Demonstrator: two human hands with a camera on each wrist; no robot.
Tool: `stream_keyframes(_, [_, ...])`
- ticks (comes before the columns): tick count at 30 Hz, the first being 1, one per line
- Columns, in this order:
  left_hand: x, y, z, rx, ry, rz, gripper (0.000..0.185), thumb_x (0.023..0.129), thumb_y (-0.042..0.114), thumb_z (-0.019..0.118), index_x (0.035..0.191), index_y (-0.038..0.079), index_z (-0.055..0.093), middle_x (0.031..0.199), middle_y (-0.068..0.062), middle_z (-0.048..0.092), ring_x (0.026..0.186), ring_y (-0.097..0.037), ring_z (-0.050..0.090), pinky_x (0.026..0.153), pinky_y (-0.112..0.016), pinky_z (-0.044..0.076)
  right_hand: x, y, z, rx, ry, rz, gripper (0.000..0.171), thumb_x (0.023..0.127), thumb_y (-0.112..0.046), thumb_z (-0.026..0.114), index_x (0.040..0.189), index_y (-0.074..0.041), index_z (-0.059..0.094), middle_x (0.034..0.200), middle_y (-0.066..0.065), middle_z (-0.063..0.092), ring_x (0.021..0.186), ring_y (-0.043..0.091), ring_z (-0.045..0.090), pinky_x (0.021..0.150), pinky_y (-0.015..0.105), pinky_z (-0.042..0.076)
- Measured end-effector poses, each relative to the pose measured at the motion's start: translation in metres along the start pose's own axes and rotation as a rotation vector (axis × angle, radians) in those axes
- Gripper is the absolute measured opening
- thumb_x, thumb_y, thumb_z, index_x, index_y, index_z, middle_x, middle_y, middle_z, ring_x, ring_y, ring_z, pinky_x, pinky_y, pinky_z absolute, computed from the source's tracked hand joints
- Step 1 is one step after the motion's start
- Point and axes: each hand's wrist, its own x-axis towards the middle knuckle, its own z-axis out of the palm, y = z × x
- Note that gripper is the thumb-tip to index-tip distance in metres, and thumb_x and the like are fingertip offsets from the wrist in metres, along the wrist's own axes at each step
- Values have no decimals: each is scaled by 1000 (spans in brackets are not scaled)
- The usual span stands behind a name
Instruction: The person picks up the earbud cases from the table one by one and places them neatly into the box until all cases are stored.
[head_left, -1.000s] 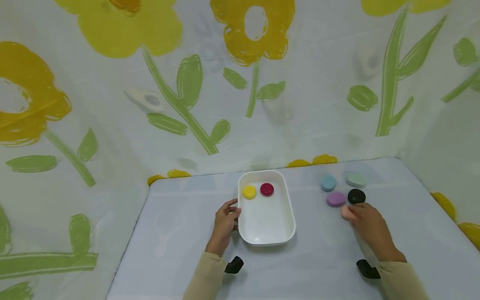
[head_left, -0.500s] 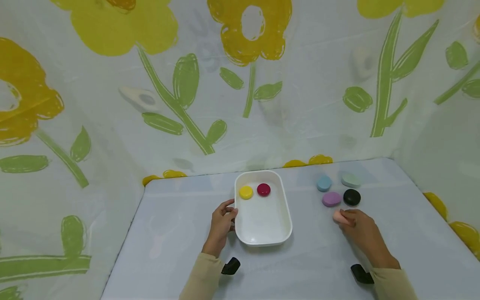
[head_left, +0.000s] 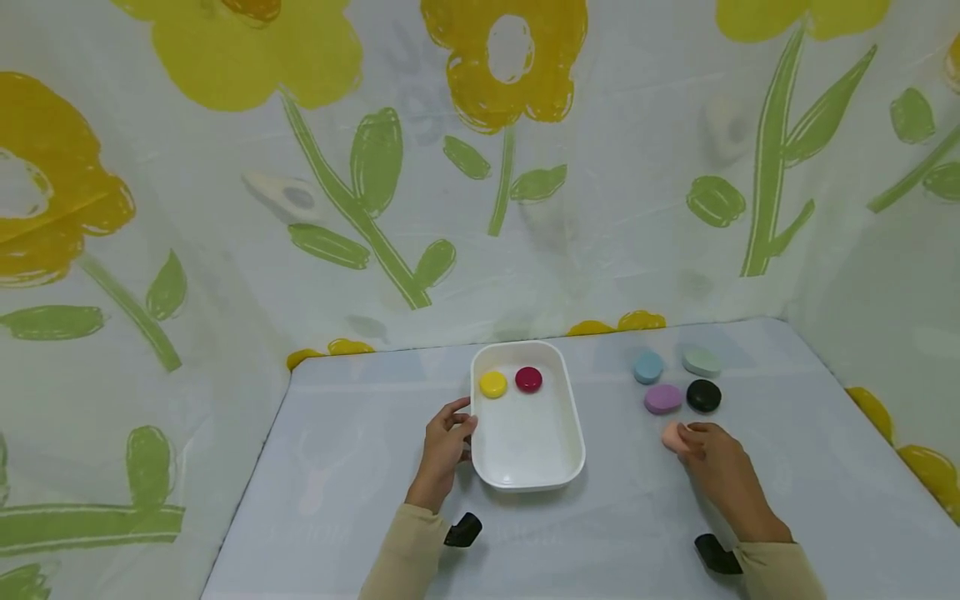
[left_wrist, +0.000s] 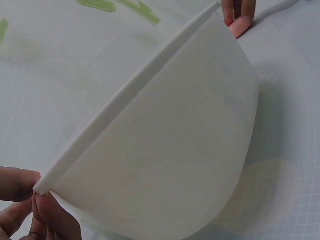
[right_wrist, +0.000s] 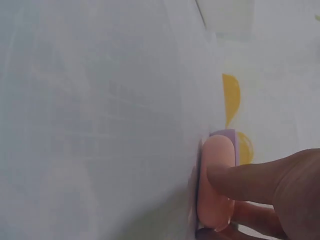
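Note:
A white oblong tray (head_left: 573, 433) (left_wrist: 165, 150) sits mid-table with a yellow disc (head_left: 492, 384) and a dark red disc (head_left: 528, 379) at its far end. My left hand (head_left: 444, 446) (left_wrist: 30, 207) holds the tray's left rim with curled fingers. My right hand (head_left: 716, 467) pinches a peach-pink disc (head_left: 671, 435) (right_wrist: 216, 182) (left_wrist: 241, 26) on the table, right of the tray; the thumb (right_wrist: 250, 177) presses on its top. Just beyond lie a purple disc (head_left: 663, 398) (right_wrist: 223, 134), a black disc (head_left: 703, 395), a blue disc (head_left: 648, 367) and a pale green disc (head_left: 701, 362).
The table (head_left: 360, 450) is covered in a pale cloth and walled on three sides by a cloth printed with yellow flowers (head_left: 502, 58). Black wrist mounts (head_left: 462, 530) (head_left: 716, 554) sit on both sleeves.
My right hand has drawn the peach-pink disc a little toward me and leftward, away from the purple and black discs. The left hand stays on the tray rim.

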Motion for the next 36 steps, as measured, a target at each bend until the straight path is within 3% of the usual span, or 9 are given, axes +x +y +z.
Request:
stream_keyframes(4, [-2,2,0,-3,1,-5,43,106,9,64,148,4,58,108,-8,60,75,-16,57,55,-24,50,1,-1,0,2,4,7,42,95,0,72,133,13,62,139,39,57,117,57,62,93,65,54])
stream_keyframes(11, [-2,0,2,-6,-15,11,44,106,9,64,149,2,56,108,-7,60,72,-16,57,53,-24,50,3,2,5,-8,33,-59,38,93,0,74,128,13,67,131,35,65,115,55,64,91,64,55])
stream_keyframes(16, [-3,1,3,0,-19,9,44,106,10,64,148,4,57,109,-8,60,73,-16,57,53,-24,51,4,-7,11,76,42,-96,35,94,0,76,125,13,70,128,34,67,117,53,64,88,59,59])
stream_keyframes(23, [-4,2,3,1,-25,26,44,106,10,64,149,3,57,110,-8,60,71,-16,57,53,-25,51,9,-32,14,221,51,-168,39,92,6,77,130,13,68,133,33,65,125,51,61,85,49,62])
stream_keyframes(29, [-5,2,3,-9,-32,39,44,106,9,63,149,1,56,108,-7,60,72,-16,57,52,-24,50,17,-65,8,296,97,-259,41,93,5,77,133,10,68,133,28,67,124,47,63,87,51,61])
stream_keyframes(36, [-5,0,1,-17,-16,22,42,105,8,64,147,3,58,107,-8,60,73,-16,58,52,-23,50,28,-109,7,332,37,-269,45,95,-1,77,138,3,66,138,24,66,129,45,61,92,53,59])
